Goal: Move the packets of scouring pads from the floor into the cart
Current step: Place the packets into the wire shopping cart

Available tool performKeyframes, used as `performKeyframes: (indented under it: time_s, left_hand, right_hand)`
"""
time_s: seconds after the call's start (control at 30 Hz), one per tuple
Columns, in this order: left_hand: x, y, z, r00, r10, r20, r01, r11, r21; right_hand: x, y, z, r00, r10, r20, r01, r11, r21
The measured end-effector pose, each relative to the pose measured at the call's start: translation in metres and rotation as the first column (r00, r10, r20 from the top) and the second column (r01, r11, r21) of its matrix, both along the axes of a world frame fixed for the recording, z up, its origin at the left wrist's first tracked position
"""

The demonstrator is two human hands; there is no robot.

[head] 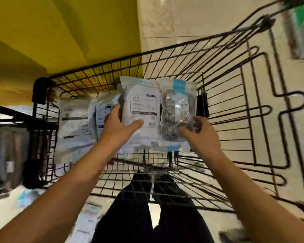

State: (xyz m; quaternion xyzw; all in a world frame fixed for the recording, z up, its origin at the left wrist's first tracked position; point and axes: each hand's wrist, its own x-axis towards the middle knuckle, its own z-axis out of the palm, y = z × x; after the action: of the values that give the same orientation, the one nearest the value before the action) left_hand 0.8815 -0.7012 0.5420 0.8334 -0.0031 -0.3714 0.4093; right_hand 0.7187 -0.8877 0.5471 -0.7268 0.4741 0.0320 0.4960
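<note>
Both bare forearms reach over the near rim of a black wire shopping cart [244, 106]. The left hand [118, 123] grips a white plastic packet with a printed label and barcode [140, 106], thumb laid across its face, fingers curled behind its left edge. The right hand [198, 132] pinches the lower part of a clear packet with a blue header holding silver steel scouring pads [177, 109]. The two packets are held side by side, edges touching, above the cart's basket. Further white packets [74, 118] lie inside the cart at its left end. A blurred green and white packet [302, 32] lies on the pale tiled floor [182, 20] beyond the cart.
</note>
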Motion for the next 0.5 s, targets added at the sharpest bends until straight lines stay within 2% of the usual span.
performKeyframes:
  time_s: [0.13, 0.3, 0.5]
  left_hand:
    - [-0.028, 0.046, 0.047, 1.000, 0.010, 0.007, -0.010, 1.000, -0.017]
    - [-0.065, 0.099, 0.089, 0.998, -0.012, -0.063, 0.010, 0.999, -0.035]
    - [-0.113, 0.138, 0.121, 0.978, 0.207, 0.028, -0.203, 0.974, -0.099]
  right_hand:
    - [-0.036, 0.031, 0.045, 0.998, 0.058, 0.028, -0.060, 0.996, 0.069]
    - [-0.067, 0.060, 0.091, 0.990, 0.093, 0.107, -0.110, 0.981, 0.161]
    - [-0.077, 0.074, 0.110, 0.957, 0.215, 0.194, -0.260, 0.932, 0.251]
